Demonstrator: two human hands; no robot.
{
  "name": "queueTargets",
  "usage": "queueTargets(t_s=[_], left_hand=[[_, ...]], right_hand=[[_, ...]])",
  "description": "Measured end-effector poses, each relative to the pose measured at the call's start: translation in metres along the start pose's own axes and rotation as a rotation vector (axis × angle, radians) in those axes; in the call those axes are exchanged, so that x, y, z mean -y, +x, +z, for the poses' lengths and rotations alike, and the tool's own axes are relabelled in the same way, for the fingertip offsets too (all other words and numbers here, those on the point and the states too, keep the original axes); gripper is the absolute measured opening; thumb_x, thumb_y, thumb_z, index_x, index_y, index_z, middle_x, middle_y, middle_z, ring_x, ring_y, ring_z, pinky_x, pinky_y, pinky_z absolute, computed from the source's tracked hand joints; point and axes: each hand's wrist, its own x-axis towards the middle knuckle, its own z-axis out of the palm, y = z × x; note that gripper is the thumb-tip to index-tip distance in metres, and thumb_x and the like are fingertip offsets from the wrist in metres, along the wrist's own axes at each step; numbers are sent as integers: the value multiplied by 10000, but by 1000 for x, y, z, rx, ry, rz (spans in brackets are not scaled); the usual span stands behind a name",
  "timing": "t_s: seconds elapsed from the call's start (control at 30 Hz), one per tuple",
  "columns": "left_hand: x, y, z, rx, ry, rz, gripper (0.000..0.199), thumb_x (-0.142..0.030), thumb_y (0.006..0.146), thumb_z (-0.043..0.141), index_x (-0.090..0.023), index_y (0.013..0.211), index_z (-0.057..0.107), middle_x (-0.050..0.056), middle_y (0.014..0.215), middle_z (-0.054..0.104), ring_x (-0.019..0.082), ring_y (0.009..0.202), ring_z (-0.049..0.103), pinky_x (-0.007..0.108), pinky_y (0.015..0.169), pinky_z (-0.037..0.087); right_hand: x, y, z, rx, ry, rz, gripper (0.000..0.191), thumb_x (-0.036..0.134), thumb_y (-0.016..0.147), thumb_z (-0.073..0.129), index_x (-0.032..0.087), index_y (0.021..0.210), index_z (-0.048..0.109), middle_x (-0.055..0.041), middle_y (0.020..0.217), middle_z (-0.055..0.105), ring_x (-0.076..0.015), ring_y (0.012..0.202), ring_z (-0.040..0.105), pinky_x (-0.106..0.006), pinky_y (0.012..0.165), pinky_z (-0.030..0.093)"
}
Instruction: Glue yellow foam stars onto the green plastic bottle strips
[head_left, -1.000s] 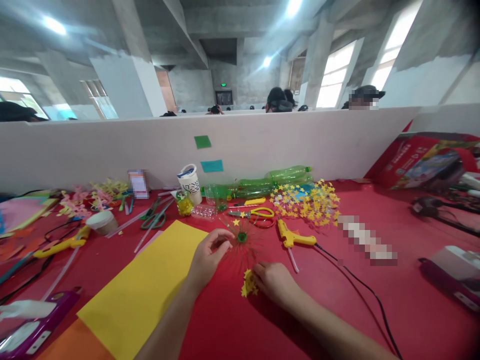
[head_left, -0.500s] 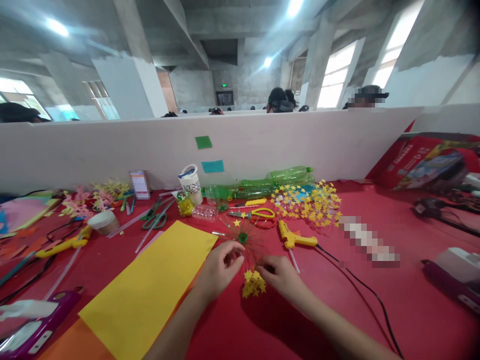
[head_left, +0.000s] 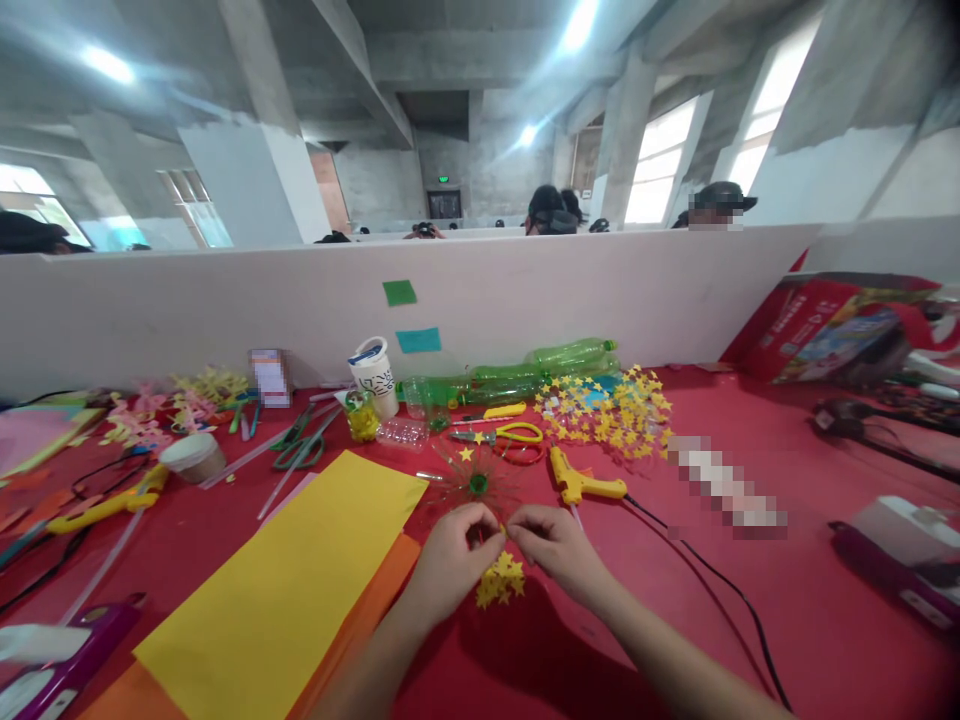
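Yellow stars (head_left: 501,582) lie below left hand (head_left: 457,550) and right hand (head_left: 556,545), newly drawn together, apparently for delicate work, fingertips narrowly pinched, their hold unclear to me.

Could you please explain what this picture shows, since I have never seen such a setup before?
There is no machine here: a person works with two bare hands, the left hand and the right hand. The view comes from a camera worn on that person's head, looking forward and down. On the red table lie a yellow sheet, a yellow glue gun and some green bottles. The fingertips of both hands nearly meet by a small pile of yellow stars; just beyond sits a green piece with thin splayed strips. Whether anything is pinched in the fingertips is too small to tell.
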Motion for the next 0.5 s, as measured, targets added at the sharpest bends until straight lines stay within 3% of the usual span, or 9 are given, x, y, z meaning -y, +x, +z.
queueTargets(t_s=[0.2, 0.5], left_hand=[[1, 3, 3, -30, -162, -35, 81, -224, 691, 539, -179, 753, 564, -6, 688, 556, 137, 646, 499, 235, 600, 391], [-2, 3, 3, -41, -192, -32, 43, -207, 689, 536, -183, 653, 530, -23, 627, 522, 126, 612, 479, 225, 574, 376]], right_hand=[[2, 2, 0, -31, 37, 4, 169, 272, 732, 498, 156, 635, 572, 55, 478, 405, -71, 429, 330, -195, 415, 245], [-2, 4, -2, -34, -79, -108, 113, 193, 723, 509, 141, 643, 570, 37, 545, 457, -82, 511, 381, -191, 476, 285]])
